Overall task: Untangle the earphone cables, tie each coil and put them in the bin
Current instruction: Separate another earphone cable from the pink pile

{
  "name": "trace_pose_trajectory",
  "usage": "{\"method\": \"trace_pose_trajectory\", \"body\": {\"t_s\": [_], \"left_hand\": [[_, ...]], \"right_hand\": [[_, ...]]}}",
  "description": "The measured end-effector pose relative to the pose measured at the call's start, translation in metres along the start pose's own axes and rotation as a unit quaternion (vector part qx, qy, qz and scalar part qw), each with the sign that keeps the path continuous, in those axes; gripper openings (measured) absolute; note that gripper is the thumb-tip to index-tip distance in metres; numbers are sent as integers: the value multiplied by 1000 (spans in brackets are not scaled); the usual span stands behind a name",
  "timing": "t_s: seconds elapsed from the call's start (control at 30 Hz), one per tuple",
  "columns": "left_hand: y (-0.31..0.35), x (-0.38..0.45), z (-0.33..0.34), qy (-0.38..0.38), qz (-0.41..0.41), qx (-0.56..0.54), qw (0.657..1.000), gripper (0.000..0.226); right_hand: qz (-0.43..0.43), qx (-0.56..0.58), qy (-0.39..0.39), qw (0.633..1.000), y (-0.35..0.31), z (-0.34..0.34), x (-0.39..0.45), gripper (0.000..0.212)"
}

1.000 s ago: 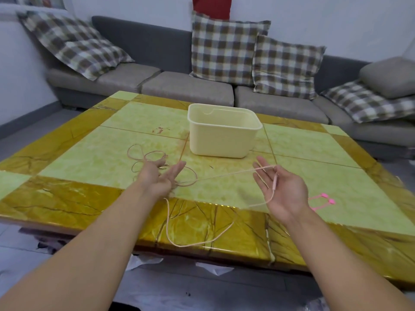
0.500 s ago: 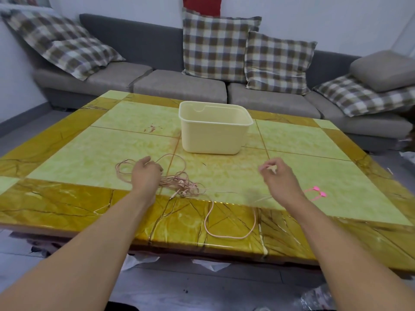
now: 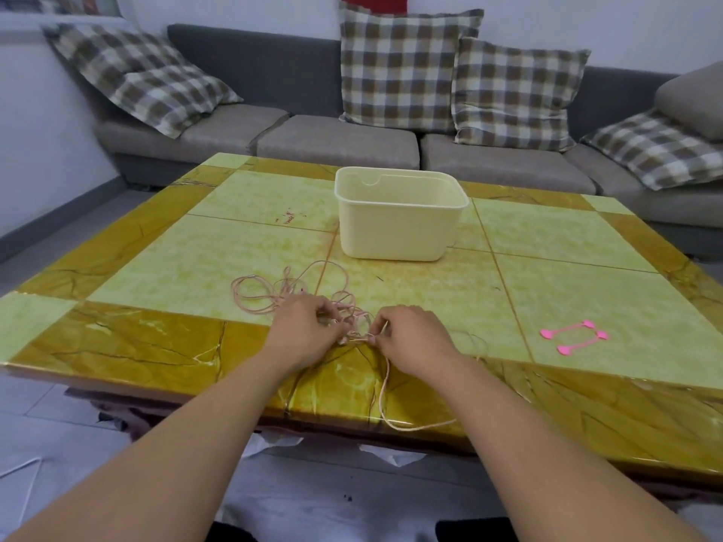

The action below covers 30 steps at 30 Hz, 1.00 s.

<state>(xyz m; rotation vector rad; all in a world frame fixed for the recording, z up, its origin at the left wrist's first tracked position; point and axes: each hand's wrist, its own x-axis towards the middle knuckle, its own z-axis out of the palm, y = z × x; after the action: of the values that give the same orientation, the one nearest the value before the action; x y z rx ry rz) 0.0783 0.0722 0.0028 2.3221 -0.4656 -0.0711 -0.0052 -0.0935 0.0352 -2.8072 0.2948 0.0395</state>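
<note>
1. No brand, label or readable writing shows on anything; the red marks on the surface (image 3: 547, 244) at 11 o'clock of the bin are only smudges.
2. The earphone cables (image 3: 291, 293) are thin, pale pink cord in a loose tangle of overlapping loops, lying on the surface at 7 o'clock of the bin, near its front edge.
3. One strand runs from the tangle toward 6 o'clock, hangs over the surface's edge and curves back up in a loop.
4. The left hand (image 3: 301, 330) sits on the tangle, its fingers curled and grasping strands at the knot.
5. The right hand (image 3: 414, 338) is at 3 o'clock of the left, close beside it, its fingers pinching a strand of the same cables.
6. The bin (image 3: 395, 224) is cream plastic, rectangular with rounded corners and a notch in its far rim; it stands upright at 12 o'clock of the hands, well apart from them.
7. Pink ties (image 3: 575, 336) with heart-shaped ends lie flat at 3 o'clock of the right hand, apart from the cables.
</note>
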Motion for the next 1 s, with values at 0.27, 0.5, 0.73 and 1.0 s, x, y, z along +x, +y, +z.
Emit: {"method": "trace_pose_trajectory", "body": {"t_s": [0.27, 0.5, 0.73, 1.0], "left_hand": [[-10, 3, 1, -36, -3, -13, 999, 51], [-3, 6, 10, 24, -43, 80, 996, 47], [1, 13, 11, 19, -134, 116, 984, 52], [2, 14, -2, 105, -108, 92, 984, 39]], "right_hand": [[70, 323, 96, 939, 5, -9, 12, 13], [60, 327, 224, 916, 16, -22, -1, 14], [172, 419, 309, 836, 56, -26, -7, 14], [171, 430, 217, 860, 80, -30, -10, 7]]}}
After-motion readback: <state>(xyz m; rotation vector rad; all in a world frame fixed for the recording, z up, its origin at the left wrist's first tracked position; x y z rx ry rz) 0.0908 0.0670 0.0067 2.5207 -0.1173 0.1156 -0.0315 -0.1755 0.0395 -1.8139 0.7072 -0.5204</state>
